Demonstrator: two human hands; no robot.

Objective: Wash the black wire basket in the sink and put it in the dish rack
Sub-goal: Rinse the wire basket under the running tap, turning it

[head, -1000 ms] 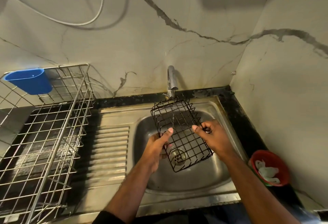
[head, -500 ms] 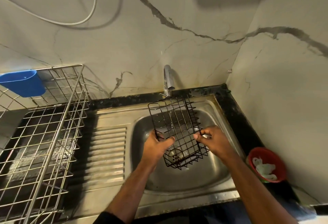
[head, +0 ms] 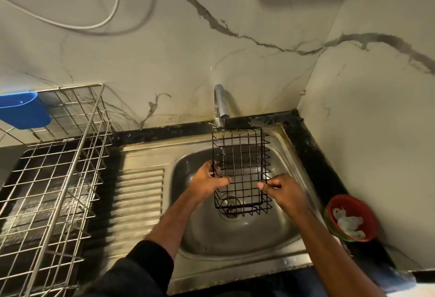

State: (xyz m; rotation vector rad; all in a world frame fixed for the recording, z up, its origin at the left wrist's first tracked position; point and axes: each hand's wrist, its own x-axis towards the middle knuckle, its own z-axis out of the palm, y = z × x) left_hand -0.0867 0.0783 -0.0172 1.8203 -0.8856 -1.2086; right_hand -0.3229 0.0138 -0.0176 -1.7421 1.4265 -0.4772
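The black wire basket [head: 242, 169] is held over the steel sink [head: 235, 237], its far end just under the chrome tap [head: 220, 103]. A thin stream of water falls from the tap onto the basket's far left corner. My left hand [head: 207, 182] grips the basket's left edge, thumb across the wires. My right hand [head: 282, 190] pinches its right edge with curled fingers. The silver wire dish rack [head: 54, 179] stands on the counter to the left.
A blue plastic cup [head: 23, 110] hangs on the rack's back rim. A ribbed drainboard [head: 138, 197] lies between rack and sink. A red bowl [head: 353, 219] holding white scraps sits at the right, against the marble wall. The sink drain [head: 231, 204] shows through the basket.
The basket has turned from a slant to lie square with the sink and straight under the tap. Both hands shifted with it and kept their hold.
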